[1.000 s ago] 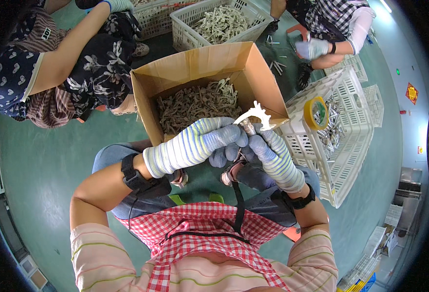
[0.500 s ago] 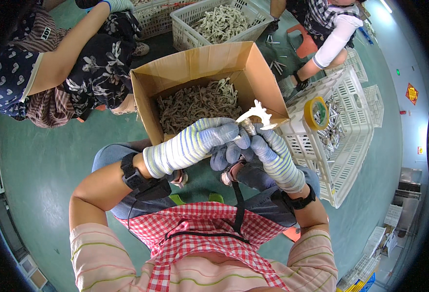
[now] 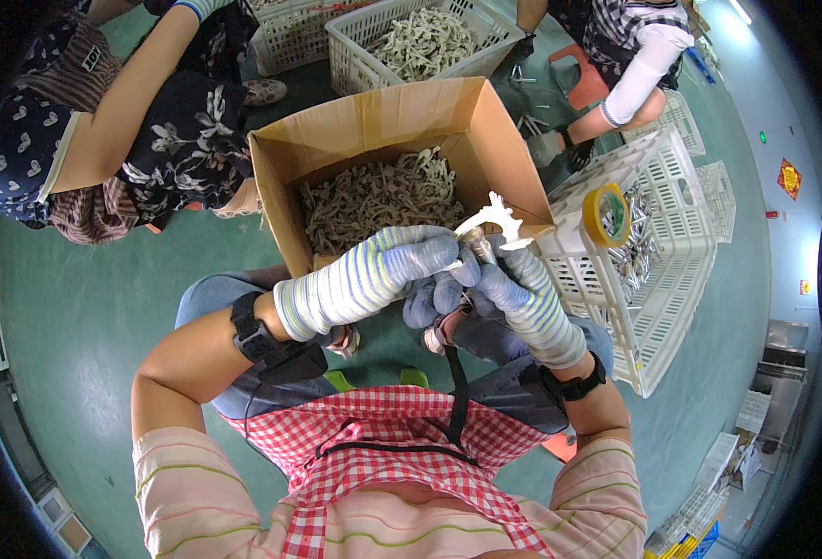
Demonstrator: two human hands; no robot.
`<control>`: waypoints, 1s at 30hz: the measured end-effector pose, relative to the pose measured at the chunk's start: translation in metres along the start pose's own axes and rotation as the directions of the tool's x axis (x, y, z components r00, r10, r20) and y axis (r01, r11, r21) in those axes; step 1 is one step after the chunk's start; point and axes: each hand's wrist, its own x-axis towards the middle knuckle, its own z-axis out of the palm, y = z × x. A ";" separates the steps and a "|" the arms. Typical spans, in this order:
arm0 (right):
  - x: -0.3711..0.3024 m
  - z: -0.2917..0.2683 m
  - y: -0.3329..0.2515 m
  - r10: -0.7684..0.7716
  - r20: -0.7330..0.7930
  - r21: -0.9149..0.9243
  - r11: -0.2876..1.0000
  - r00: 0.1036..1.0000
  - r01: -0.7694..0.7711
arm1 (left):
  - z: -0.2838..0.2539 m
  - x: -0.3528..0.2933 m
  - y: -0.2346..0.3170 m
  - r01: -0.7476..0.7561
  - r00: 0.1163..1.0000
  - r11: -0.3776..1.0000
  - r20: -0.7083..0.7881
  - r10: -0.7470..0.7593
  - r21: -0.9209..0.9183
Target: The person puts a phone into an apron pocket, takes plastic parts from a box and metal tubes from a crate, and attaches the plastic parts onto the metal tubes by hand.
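Observation:
Over the near edge of the cardboard box, my two hands meet in striped, grey-blue gloves. A white, curved, branched piece [image 3: 495,218] sticks up between them, with a short metal cylinder [image 3: 472,244] at its lower end. My left hand [image 3: 409,263] is closed, its thumb and finger pinched beside the cylinder, where a small white bit shows. Closed around the cylinder from the other side is my right hand [image 3: 521,293]. The fingers cover the cylinder's lower part. Many similar curved, greyish-white pieces [image 3: 383,200] lie heaped inside the cardboard box [image 3: 509,154].
At right, a white plastic crate [image 3: 677,289] holds metal rods [image 3: 637,244]; a yellow tape roll [image 3: 605,216] rests on its rim. Another crate [image 3: 350,58] of white pieces stands behind the box. One co-worker [image 3: 103,121] sits at left, another [image 3: 635,65] at far right.
My hands and the white piece stay nearly still, with a slight shift of the right fingers. The far-right co-worker's gloved hand has moved up and left; the left co-worker's arm has shifted slightly left.

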 end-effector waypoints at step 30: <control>-0.002 -0.002 0.005 0.051 0.007 -0.061 0.997 0.999 -0.050 | 0.006 -0.007 0.006 0.022 0.982 0.987 -0.188 0.008 0.159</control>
